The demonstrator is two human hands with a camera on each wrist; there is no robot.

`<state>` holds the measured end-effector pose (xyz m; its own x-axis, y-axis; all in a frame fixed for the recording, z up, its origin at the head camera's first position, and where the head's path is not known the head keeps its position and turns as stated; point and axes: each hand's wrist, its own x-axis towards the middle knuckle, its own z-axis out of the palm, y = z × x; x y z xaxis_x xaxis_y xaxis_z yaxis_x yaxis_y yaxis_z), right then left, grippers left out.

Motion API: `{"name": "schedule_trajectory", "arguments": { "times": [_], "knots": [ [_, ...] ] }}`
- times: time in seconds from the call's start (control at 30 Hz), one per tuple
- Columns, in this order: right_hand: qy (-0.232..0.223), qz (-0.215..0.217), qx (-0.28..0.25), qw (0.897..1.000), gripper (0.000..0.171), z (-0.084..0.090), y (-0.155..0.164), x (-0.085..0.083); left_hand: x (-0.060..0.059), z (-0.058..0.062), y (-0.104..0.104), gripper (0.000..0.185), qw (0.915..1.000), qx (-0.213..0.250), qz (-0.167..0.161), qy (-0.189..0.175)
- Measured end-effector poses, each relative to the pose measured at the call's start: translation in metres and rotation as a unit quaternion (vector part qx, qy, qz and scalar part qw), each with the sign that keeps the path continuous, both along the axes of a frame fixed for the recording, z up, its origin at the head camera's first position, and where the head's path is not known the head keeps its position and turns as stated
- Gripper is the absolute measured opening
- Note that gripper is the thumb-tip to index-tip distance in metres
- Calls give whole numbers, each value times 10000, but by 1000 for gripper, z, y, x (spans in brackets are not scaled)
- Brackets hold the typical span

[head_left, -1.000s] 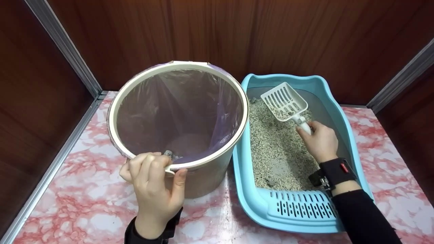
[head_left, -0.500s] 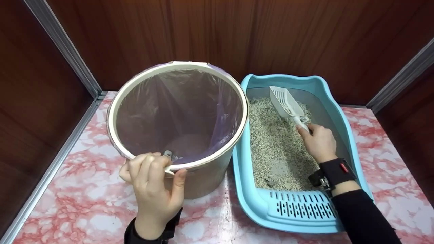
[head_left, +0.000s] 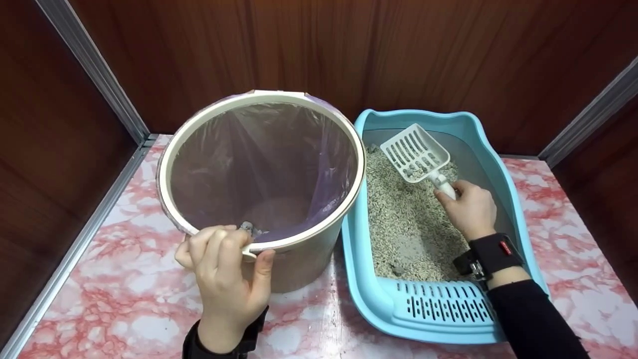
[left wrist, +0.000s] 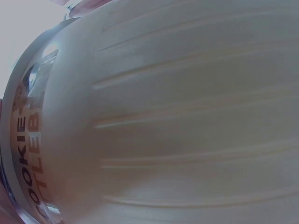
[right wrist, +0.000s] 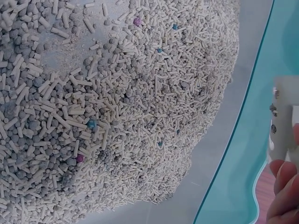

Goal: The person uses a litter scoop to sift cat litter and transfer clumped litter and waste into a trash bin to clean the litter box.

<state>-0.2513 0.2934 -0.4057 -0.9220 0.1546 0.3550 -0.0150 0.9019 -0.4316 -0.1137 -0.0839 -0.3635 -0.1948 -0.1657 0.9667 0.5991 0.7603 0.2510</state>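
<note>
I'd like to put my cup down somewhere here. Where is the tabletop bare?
Bare marble shows left of the bin, toward the metal strip, and in front between the left hand and the litter tray. A narrower patch lies right of the tray. Bin and tray touch, so the middle is crowded.

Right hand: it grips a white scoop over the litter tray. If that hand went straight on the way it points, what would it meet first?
Probably the tray's far wall, reached over the litter; depth is hard to judge. The right hand and scoop point there.
</note>
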Motion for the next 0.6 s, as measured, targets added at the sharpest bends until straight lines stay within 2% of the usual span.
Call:
{"name": "schedule_trajectory", "arguments": {
  "times": [0.37,0.5,0.6],
  "knots": [
    [384,116,31,9992,24,-3,-2,1,1,-1,0,51,10000,-2,-7,7],
    [231,138,-65,9996,28,-3,-2,0,1,0,0,51,10000,-4,-5,-24],
    [-132,157,-146,9997,32,-1,-1,-1,1,0,0,51,10000,-10,-14,-42]
  ]
}}
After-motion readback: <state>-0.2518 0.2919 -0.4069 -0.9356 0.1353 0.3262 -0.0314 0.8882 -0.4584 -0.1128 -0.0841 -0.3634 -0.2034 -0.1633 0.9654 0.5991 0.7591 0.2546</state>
